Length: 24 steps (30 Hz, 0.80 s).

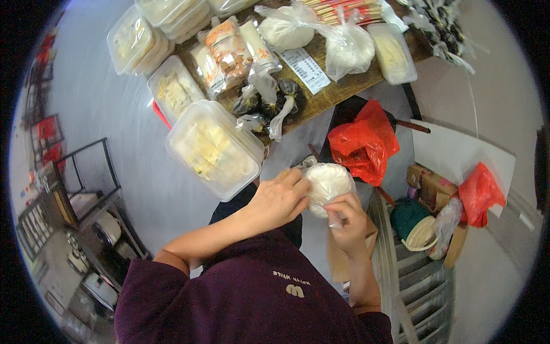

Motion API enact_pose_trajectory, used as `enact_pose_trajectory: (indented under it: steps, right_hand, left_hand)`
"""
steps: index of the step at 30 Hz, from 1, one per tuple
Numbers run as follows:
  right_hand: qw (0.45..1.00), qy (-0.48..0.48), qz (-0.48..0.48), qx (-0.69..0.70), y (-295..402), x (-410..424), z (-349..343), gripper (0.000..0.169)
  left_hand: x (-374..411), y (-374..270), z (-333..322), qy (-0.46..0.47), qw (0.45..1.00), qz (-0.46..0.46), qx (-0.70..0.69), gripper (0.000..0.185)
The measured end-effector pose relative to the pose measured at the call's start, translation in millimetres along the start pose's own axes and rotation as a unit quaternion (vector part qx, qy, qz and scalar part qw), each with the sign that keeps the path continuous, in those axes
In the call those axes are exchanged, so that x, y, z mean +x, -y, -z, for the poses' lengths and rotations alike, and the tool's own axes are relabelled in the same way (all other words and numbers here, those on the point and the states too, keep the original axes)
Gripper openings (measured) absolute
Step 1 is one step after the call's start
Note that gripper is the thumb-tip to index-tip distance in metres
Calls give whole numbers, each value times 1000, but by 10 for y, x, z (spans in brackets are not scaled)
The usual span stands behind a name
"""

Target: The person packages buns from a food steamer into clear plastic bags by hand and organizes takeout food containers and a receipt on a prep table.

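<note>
In front of my torso, a clear plastic bag of white food [330, 184], rounded like a ball, hangs between my hands. My left hand [281, 193], wearing a ring, grips its left side with bent fingers that are slightly blurred. The thumb and fingers of my right hand [347, 217] pinch the film at the lower right, and a bit of loose plastic shows below them. Whether the bag is knotted I cannot tell. Just beyond it lies a crumpled red plastic bag [365, 142] on a dark stool or chair.
On the wooden table [339, 96] are stacked lidded plastic tubs [215, 146], printed food pouches [227, 49], small knotted bags of dark food [270, 101], two similar white bags [350, 47], a receipt [305, 69] and bundled sticks [343, 10]. A green bucket [412, 223] stands right.
</note>
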State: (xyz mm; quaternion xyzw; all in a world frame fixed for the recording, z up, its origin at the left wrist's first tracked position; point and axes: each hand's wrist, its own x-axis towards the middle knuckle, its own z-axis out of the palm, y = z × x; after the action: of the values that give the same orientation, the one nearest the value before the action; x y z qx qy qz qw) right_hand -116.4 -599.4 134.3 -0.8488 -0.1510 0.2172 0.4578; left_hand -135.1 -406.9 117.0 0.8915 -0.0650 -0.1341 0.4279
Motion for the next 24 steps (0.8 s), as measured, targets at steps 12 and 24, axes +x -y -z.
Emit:
enact_pose_trajectory:
  steps: [12,24]
  right_hand:
    - [914,-53,319,-244,-271,244,424,31]
    - [967,62,230,-88,-576,316,629,20]
  left_hand:
    - [399,-317,-535,-90,929,-48,-355,21]
    - [491,-159,-585,0,953,-23,-303,12]
